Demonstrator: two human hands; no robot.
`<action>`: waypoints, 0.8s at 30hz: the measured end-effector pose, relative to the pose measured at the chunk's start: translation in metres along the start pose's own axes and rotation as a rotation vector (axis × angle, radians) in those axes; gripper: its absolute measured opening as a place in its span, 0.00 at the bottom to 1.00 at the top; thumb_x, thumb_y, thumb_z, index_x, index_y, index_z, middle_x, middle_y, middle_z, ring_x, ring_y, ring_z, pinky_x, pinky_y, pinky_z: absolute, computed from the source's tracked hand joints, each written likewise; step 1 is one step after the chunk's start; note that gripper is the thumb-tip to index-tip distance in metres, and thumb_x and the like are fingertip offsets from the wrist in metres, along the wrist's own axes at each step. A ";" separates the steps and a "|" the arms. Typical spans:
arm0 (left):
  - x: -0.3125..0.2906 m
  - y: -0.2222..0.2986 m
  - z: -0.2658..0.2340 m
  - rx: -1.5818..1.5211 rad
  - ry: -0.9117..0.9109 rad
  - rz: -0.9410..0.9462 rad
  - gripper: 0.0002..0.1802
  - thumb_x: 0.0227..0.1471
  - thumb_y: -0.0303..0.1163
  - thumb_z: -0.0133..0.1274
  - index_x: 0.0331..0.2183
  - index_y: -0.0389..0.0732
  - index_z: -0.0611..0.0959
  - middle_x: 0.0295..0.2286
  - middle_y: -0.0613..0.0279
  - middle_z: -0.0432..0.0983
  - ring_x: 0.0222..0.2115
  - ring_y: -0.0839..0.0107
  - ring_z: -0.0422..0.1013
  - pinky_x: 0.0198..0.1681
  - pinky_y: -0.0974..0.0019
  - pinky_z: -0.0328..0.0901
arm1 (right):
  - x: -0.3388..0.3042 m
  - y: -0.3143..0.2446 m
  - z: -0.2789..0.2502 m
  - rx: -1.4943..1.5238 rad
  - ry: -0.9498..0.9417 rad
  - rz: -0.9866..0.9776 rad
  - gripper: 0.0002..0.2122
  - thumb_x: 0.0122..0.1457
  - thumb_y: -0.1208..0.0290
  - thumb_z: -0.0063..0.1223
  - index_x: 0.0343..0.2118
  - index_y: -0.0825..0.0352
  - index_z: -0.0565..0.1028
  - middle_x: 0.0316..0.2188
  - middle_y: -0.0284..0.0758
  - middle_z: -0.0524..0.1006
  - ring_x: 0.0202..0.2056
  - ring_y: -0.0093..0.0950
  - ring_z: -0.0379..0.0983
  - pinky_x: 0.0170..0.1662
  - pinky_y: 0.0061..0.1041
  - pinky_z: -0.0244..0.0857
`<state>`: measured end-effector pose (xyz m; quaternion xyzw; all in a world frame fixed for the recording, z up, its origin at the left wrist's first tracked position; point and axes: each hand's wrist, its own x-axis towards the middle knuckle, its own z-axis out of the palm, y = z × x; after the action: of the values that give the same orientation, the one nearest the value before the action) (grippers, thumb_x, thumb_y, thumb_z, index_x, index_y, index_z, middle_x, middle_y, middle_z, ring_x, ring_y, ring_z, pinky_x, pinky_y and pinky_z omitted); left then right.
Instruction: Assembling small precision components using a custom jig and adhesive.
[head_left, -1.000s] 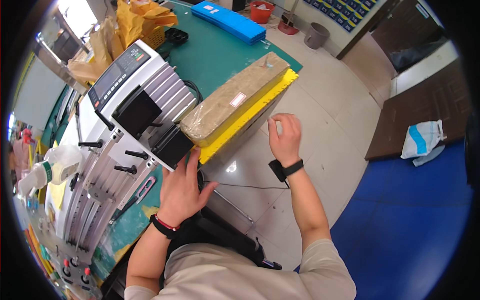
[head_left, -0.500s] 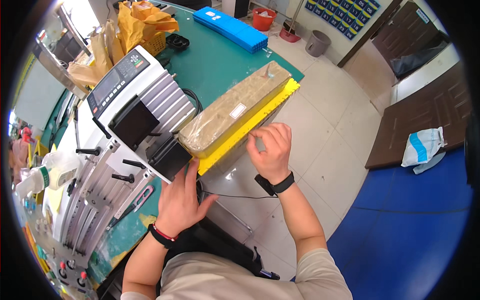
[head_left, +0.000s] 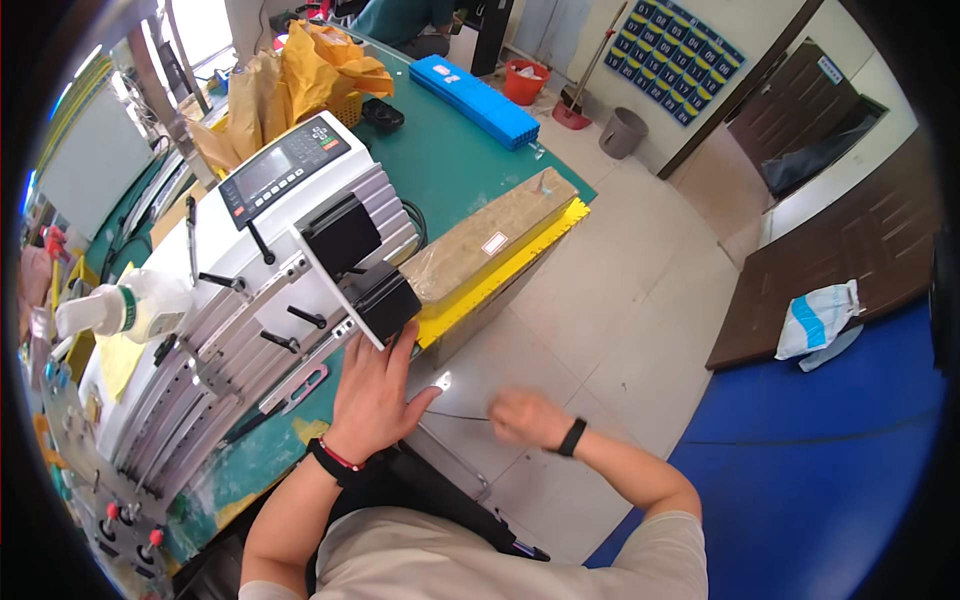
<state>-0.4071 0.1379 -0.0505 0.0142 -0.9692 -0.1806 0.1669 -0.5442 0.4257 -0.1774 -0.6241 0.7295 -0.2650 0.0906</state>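
Observation:
My left hand [head_left: 370, 400] reaches to the near end of a white machine [head_left: 330, 160] with a control panel. Its fingers stretch forward and the thumb stands apart. The fingertips are beside the lower of two black blocks [head_left: 388, 303] and the near end of a stack of yellow strips [head_left: 500, 280] with a toothed edge. Against the strips lies a long brown package [head_left: 490, 225] in clear film with a small white label. My right hand [head_left: 530, 418] is in the air over the floor, apart from the strips. Motion blurs its fingers, which look curled.
A blue stack of long pieces [head_left: 475, 100] and crumpled yellow-brown paper [head_left: 320, 70] are on the green table [head_left: 420, 160]. A spray bottle [head_left: 130, 305] and pink-handled scissors [head_left: 305, 388] lie left of my left hand. A person [head_left: 405, 22] is at the far side.
My right hand has moved from beside the yellow strips down toward me. My left hand stays at the machine's near end. The view has shifted, and a person now shows at the far side.

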 end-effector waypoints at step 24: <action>-0.144 -0.007 -0.163 -0.288 0.081 0.156 0.12 0.51 0.25 0.69 0.36 0.42 0.81 0.31 0.63 0.79 0.33 0.57 0.75 0.39 0.56 0.68 | 0.159 -0.247 -0.035 0.407 0.247 -0.216 0.05 0.53 0.79 0.68 0.31 0.66 0.82 0.20 0.34 0.79 0.18 0.32 0.75 0.23 0.30 0.68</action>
<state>-0.2178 0.0871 0.0446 -0.0779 -0.9239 -0.3036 0.2197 -0.3794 0.2625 0.0072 -0.6302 0.5959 -0.4885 0.0956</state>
